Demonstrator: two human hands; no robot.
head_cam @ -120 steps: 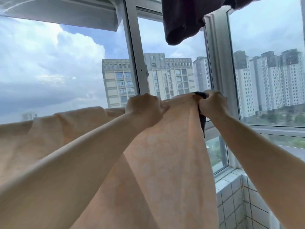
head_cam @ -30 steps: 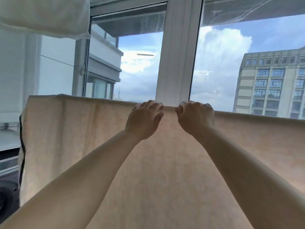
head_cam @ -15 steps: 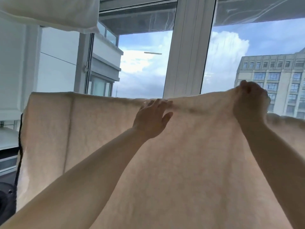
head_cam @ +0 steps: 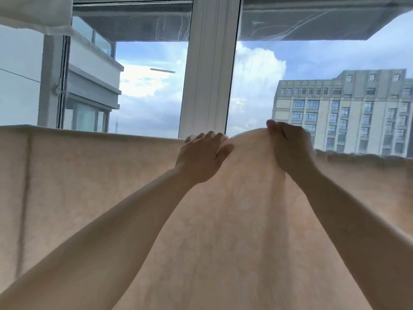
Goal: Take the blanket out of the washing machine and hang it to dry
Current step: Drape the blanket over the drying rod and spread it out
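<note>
Window glass is filling the background, with a white window frame (head_cam: pixel 209 68) standing upright at centre; a pale apartment block (head_cam: pixel 344 113) is showing through the right pane, a grey neighbouring balcony (head_cam: pixel 93 86) through the left, blue sky and cloud between them; a white cloth (head_cam: pixel 35 12) is hanging in at the top left corner. Blanket (head_cam: pixel 100 186), peach-coloured, is hanging spread across the whole width of the view, its top edge running level on the left and dropping away below; whatever is carrying it is hidden under the fold; a vertical seam or fold line is showing near its left side. Both bare forearms are reaching up and forward to that top edge. Left hand (head_cam: pixel 202 158) is resting on the blanket's edge near the window frame, fingers laid over the top and only loosely bent, thumb out to the side; its grip is spread, not pinching. Right hand (head_cam: pixel 290 148), just beside it, is pinching a bunch of blanket and lifting it into a hump above the line of the edge; fingers are curled round the cloth, somewhat blurred; right of it the edge is sagging lower.
</note>
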